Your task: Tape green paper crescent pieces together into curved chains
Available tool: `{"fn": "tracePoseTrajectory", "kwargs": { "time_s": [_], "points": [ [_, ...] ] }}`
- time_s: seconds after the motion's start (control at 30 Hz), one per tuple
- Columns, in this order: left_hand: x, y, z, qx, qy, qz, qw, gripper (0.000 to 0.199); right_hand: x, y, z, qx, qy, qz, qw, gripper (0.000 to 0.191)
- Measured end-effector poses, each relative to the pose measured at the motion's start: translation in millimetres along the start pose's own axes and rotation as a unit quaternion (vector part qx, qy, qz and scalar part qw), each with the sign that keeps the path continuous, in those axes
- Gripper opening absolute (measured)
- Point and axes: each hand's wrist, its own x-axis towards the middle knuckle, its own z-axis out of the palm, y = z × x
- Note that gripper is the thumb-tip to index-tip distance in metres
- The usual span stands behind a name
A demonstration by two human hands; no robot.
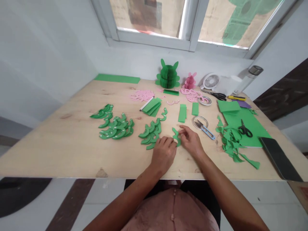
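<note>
A curved green paper cutout (176, 134) lies between my two hands, low over the table. My left hand (165, 151) is closed at its lower end, the fingertips bent onto the paper. From the other side my right hand (192, 139) closes at its right edge, thumb and fingers bent, index fingertip slightly raised. Just left of my left hand is a pile of similar green cutouts (151, 131), with one wavy cutout (164, 114) at its top. Farther left lies a larger pile of green arcs (116, 127), several with pale strips on them.
Thread snips (205, 130) lie over a tape roll (196, 119) near my right hand. To the right are green scraps (231, 142), scissors (244, 129) and a phone (280, 157). Green (168, 76) and pink (190, 81) paper figures, a fan (211, 81) and a bottle (249, 78) stand behind.
</note>
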Motion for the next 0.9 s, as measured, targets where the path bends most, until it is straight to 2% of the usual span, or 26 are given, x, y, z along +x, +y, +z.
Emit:
{"fn": "tracePoseTrajectory", "kwargs": {
  "time_s": [0.17,0.43,0.67,0.9],
  "points": [
    [-2.2,-3.0,4.2,0.005,0.037,0.015,0.999,0.011,-0.3,0.3,0.5,0.008,-0.002,0.002,1.000,0.044],
    [-3.3,-4.1,3.4,-0.009,0.060,0.003,0.998,0.014,-0.7,2.1,0.9,0.009,0.001,0.006,1.000,0.044],
    [-3.6,-3.7,-2.6,-0.062,0.105,-0.056,0.991,0.014,0.0,3.1,1.0,0.026,0.004,0.001,1.000,0.041],
    [-3.7,-8.7,-8.0,-0.119,0.175,-0.112,0.971,0.013,-0.4,-1.2,-1.0,0.062,0.016,0.014,0.998,0.035]
  ]
}}
